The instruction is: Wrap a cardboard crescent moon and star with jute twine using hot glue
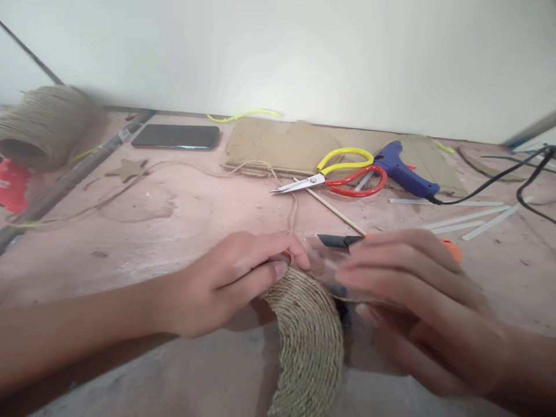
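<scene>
A crescent-shaped piece covered in rows of twine [310,336] extends toward the bottom edge of the head view. My left hand [243,278] is closed on its upper tip, thumb and fingers pressed together there. At the crescent's right side, my right hand [428,307] is blurred by motion, its fingers curled. A thin strand of twine [347,299] runs from the crescent's outer edge in between the right thumb and fingers. Another length of twine [204,168] crosses the table to the left hand's fingertips.
A twine spool [43,124] stands at left. Farther back lie a phone [176,136], cardboard [278,142], scissors [324,178] and a blue glue gun [406,171] with a black cord. Several glue sticks [464,217] lie right. A cutter [336,240] is partly behind my right hand. A cardboard star [128,169] lies left.
</scene>
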### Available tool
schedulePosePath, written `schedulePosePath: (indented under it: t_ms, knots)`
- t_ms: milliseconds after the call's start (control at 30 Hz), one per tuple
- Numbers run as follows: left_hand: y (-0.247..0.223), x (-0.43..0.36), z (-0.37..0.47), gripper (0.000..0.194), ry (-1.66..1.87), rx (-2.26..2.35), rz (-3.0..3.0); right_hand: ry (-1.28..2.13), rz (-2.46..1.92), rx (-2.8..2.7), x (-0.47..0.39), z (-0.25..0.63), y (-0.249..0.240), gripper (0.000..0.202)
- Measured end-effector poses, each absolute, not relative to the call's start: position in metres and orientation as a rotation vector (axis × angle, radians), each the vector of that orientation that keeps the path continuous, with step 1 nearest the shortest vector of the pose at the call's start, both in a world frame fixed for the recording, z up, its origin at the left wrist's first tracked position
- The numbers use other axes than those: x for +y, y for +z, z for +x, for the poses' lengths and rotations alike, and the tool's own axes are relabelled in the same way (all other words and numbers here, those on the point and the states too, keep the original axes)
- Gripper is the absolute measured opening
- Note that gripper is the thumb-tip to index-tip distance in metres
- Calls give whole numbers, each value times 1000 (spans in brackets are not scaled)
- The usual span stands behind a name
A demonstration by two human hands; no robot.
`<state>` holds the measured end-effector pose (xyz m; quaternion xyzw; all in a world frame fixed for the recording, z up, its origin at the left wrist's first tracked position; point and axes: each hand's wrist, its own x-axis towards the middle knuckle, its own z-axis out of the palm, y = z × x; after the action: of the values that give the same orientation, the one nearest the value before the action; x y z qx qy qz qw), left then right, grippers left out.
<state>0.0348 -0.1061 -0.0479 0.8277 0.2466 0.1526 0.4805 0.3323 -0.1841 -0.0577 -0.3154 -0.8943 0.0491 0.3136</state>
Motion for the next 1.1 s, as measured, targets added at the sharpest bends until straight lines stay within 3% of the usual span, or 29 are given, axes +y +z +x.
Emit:
schedulePosePath:
  t_ms: [367,533,600,667,767,867,967,1100]
  knots:
    - [-49,-109,34,19,441,620,1694,261,-542,-2519,-179,318,-62,36]
    - [-47,-112,36,47,535,613,1312,226,-714,-2346,-181,318,-63,36]
    - [-48,-113,40,39,489,590,1317,182,-762,-2336,-182,320,-62,39]
    - [-49,-114,44,19,426,599,1376,162,-781,-2338,-181,326,-59,42]
    - [-49,-113,48,3,400,578,1398,32,-843,-2336,-171,342,-53,34]
    - [-47,-112,48,12,343,516,1307,-78,-1124,-2447,-155,365,-43,8]
    - [-45,-110,47,21,306,523,1237,-10,-1289,-2724,-144,388,-34,26]
    - [-45,-109,44,26,315,450,1235,121,-1336,-2802,-137,401,-26,23]
